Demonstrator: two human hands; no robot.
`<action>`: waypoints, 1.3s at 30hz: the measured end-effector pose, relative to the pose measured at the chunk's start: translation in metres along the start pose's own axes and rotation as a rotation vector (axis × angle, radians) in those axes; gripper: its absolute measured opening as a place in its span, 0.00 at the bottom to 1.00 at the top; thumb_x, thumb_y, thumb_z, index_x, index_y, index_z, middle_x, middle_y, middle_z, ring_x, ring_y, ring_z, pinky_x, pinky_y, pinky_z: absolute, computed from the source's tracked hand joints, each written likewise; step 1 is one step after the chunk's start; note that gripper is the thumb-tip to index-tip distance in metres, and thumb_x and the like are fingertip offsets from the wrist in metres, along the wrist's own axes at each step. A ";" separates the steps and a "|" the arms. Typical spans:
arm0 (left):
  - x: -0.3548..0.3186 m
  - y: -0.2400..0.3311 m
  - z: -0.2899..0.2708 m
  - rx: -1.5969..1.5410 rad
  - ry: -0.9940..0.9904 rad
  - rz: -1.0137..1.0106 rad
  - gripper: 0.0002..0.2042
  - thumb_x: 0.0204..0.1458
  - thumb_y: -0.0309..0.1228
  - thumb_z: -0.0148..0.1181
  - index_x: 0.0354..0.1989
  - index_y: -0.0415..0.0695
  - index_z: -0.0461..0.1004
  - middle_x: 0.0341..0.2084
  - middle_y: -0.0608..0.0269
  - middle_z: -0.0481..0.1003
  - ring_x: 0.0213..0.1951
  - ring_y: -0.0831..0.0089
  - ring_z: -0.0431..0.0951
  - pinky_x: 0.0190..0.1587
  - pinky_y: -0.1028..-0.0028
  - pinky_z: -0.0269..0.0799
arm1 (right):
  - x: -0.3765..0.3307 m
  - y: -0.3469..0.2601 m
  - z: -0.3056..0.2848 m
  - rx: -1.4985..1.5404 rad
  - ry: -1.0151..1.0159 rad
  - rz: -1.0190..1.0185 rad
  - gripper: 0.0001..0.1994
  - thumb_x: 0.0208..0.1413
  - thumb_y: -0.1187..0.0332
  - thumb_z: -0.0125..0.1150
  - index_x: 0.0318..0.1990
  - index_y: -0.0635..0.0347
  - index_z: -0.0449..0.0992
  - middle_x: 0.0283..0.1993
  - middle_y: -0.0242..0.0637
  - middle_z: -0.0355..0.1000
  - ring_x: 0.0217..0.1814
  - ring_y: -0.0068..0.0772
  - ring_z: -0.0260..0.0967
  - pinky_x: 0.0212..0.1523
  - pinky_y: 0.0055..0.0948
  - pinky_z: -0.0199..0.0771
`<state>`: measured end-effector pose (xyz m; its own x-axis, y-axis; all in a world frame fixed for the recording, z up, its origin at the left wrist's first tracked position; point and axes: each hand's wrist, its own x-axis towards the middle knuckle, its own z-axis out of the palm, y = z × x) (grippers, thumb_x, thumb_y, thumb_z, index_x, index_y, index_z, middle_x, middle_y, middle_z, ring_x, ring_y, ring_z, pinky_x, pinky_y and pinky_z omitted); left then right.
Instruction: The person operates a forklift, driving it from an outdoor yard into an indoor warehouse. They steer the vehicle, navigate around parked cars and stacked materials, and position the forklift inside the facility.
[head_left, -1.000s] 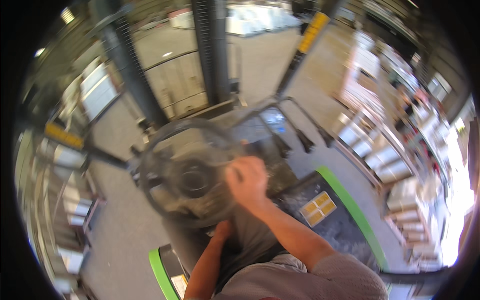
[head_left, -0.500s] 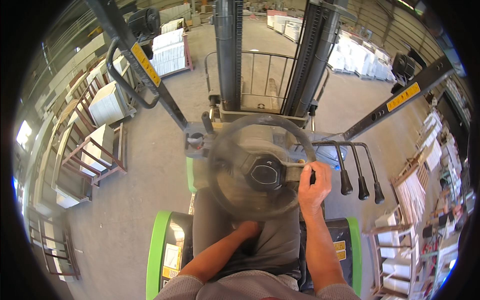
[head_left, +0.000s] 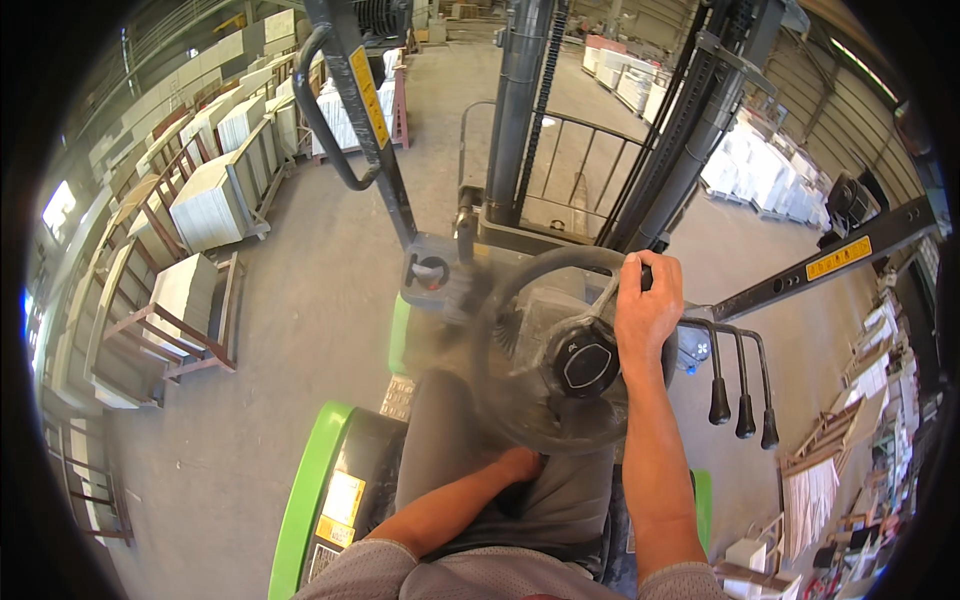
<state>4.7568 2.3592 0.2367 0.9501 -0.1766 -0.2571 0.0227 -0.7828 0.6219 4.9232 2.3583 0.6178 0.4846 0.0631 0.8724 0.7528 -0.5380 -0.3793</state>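
Steering wheel just beyond left hand, left grip unclear, right hand clasped round the wheel's knob

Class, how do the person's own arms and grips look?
Short greyish sleeves with a fine dotted texture leave the left forearm and right forearm bare. No glove or watch shows on the right grip or the partly hidden left grip.

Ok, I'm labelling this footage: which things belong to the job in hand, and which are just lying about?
Belonging:
steering wheel, its knob gripped by the right hand
three levers, untouched

Lying about:
pale slabs, racked at left
white stacks, background right
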 end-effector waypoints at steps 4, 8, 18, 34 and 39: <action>0.034 -0.011 -0.016 -0.019 -0.027 0.018 0.18 0.59 0.39 0.49 0.33 0.41 0.84 0.36 0.43 0.83 0.40 0.48 0.85 0.46 0.52 0.80 | 0.021 -0.012 0.047 0.061 -0.026 -0.013 0.04 0.57 0.71 0.67 0.37 0.60 0.78 0.38 0.40 0.75 0.41 0.48 0.73 0.46 0.42 0.72; 0.069 -0.015 -0.029 -0.055 0.023 -0.003 0.17 0.59 0.39 0.50 0.35 0.41 0.84 0.36 0.43 0.83 0.41 0.48 0.85 0.47 0.52 0.80 | 0.024 -0.019 0.093 0.149 -0.085 -0.051 0.04 0.57 0.70 0.67 0.37 0.58 0.79 0.38 0.39 0.75 0.42 0.46 0.73 0.48 0.42 0.71; 0.172 -0.038 -0.005 -0.085 -0.044 -0.012 0.19 0.61 0.41 0.51 0.43 0.39 0.84 0.45 0.40 0.82 0.49 0.48 0.84 0.53 0.52 0.79 | -0.011 -0.001 0.131 0.242 -0.227 -0.188 0.05 0.54 0.73 0.68 0.37 0.60 0.78 0.39 0.40 0.74 0.43 0.49 0.72 0.47 0.45 0.71; 0.269 -0.081 -0.134 -0.125 -0.097 -0.086 0.21 0.66 0.39 0.44 0.56 0.42 0.79 0.52 0.38 0.79 0.55 0.49 0.81 0.59 0.51 0.74 | 0.028 0.034 0.250 0.366 -0.281 -0.196 0.07 0.51 0.75 0.69 0.36 0.59 0.78 0.39 0.39 0.74 0.42 0.47 0.72 0.45 0.44 0.71; 0.302 -0.106 -0.153 -0.078 -0.112 -0.067 0.20 0.66 0.39 0.44 0.56 0.43 0.78 0.52 0.38 0.79 0.54 0.48 0.82 0.58 0.51 0.74 | 0.040 0.045 0.290 0.410 -0.260 -0.185 0.07 0.50 0.76 0.70 0.36 0.59 0.78 0.39 0.38 0.74 0.42 0.46 0.72 0.45 0.43 0.71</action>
<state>5.0892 2.4794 0.2062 0.9050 -0.1944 -0.3785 0.1133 -0.7474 0.6547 5.1056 2.5803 0.5463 0.3822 0.3606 0.8508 0.9238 -0.1280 -0.3608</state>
